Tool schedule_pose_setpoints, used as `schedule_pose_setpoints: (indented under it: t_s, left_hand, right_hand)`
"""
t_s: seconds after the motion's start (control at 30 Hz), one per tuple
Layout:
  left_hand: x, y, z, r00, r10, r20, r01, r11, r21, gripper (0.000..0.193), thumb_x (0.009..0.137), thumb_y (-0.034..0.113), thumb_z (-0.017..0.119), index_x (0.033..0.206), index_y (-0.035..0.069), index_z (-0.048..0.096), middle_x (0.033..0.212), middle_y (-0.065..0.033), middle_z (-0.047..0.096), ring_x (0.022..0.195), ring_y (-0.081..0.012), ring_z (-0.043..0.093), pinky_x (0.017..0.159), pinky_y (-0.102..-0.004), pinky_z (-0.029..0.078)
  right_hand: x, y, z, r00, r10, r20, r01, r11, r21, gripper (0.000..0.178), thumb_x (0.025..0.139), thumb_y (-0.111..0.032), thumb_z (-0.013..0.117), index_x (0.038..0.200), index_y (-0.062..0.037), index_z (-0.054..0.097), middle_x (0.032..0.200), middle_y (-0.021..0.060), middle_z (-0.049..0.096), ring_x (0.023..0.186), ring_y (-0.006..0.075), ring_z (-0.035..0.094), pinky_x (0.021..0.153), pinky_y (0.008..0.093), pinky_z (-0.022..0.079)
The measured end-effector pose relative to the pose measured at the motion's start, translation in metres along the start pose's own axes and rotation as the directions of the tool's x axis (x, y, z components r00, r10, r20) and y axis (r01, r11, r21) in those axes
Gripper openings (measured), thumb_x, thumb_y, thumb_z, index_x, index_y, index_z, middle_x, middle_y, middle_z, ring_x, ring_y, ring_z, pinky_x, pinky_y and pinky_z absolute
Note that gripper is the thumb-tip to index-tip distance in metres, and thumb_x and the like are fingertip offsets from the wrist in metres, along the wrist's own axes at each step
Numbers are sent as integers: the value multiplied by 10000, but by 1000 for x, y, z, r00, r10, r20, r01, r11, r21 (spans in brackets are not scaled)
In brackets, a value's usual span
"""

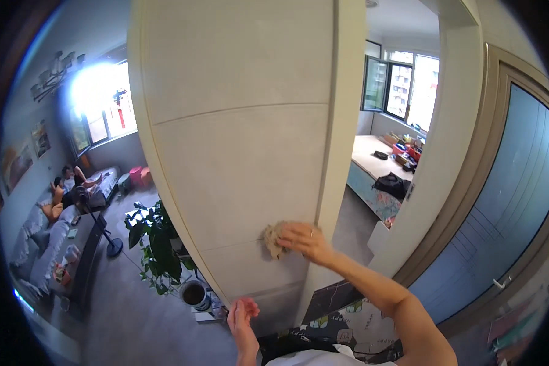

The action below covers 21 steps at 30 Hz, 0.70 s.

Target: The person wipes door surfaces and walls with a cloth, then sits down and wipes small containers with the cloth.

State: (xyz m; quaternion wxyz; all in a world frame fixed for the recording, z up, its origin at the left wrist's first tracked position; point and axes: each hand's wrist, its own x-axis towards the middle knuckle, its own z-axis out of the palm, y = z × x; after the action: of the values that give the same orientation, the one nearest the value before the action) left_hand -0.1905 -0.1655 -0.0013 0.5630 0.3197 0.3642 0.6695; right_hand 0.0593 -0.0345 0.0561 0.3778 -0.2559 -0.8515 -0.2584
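Note:
A crumpled beige cloth [273, 240] is pressed against the light tiled wall panel [244, 165] in front of me. My right hand [305, 240], wearing a ring, is closed over the cloth's right side, low on the panel near its right trim. That forearm reaches up from the lower right. Lower and to the left, my left hand [243, 312] hangs close to the panel's bottom left edge. Its fingers are loosely bent, and nothing shows in them. Whether it touches the wall I cannot tell.
A leafy plant [158, 241] and a dark-filled pot [195, 294] stand left of the panel. Beyond are a pedestal fan [114, 247], a low table and people on a sofa. At right, a doorway shows a bed [372, 158]; beside it is a frosted glass door [500, 207]. A patterned mat [360, 323] lies below.

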Motion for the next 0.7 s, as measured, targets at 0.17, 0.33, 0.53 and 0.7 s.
schedule_pose_setpoints:
  t_s: [0.17,0.33,0.53,0.7]
  left_hand:
    - [-10,-4,3,998,-34,44,33,999,16,290,992,268,477,942,13,607,817,-59,607,745,-134,554,694,-265,433]
    - [-19,-10,8,999,-49,-23,50,998,36,259,987,247,467,945,28,597,834,-54,601,742,-134,540,706,-271,432]
    - [-24,1,1,999,18,-30,-16,998,69,259,997,238,441,936,35,589,826,-48,589,751,-121,537,704,-263,434]
    - [-20,7,-16,992,36,-122,-21,993,118,279,1008,256,429,937,34,583,824,-44,576,745,-122,520,709,-262,424]
  right_hand:
    - [182,11,-73,782,42,-621,-210,957,-201,469,774,75,607,1216,-80,627,1263,151,574,1199,363,513,1000,422,391]
    - [220,-9,-6,902,-96,-422,79,995,-59,492,830,-33,517,1319,-88,524,1449,135,420,1376,352,336,1129,469,270]
    - [-13,-58,129,953,-259,157,209,938,275,426,831,-158,555,1247,-76,594,1409,45,485,1316,234,433,1093,351,376]
    - [-45,3,52,926,-325,193,371,879,-300,419,796,-137,590,1215,-120,589,1210,28,607,1166,158,548,821,388,467]
